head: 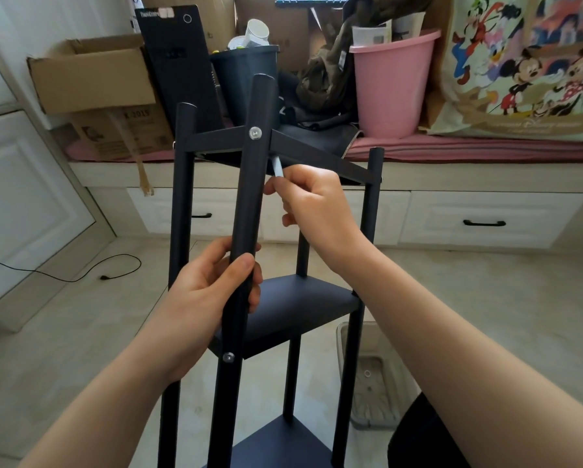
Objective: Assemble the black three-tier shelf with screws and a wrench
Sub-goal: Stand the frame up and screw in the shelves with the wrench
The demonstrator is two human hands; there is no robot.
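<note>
- Tiled floor (486, 298) underneath, shelf (293, 305) upright.
- Left hand (212, 282) wraps the near post (249, 184).
- Right hand (313, 204) pinches a wrench (277, 167) just beside that post.

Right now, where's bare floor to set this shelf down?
Bare floor lies left of the shelf, between the cable and drawers; also right, beyond the clear bin. The bench is crowded.

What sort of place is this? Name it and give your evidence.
Probably a spare bedroom or storage room at home: a built-in white bench with black-handled drawers and a pink cushion, piled with brown cardboard boxes, a pink plastic bucket and a cartoon-print bag.
</note>
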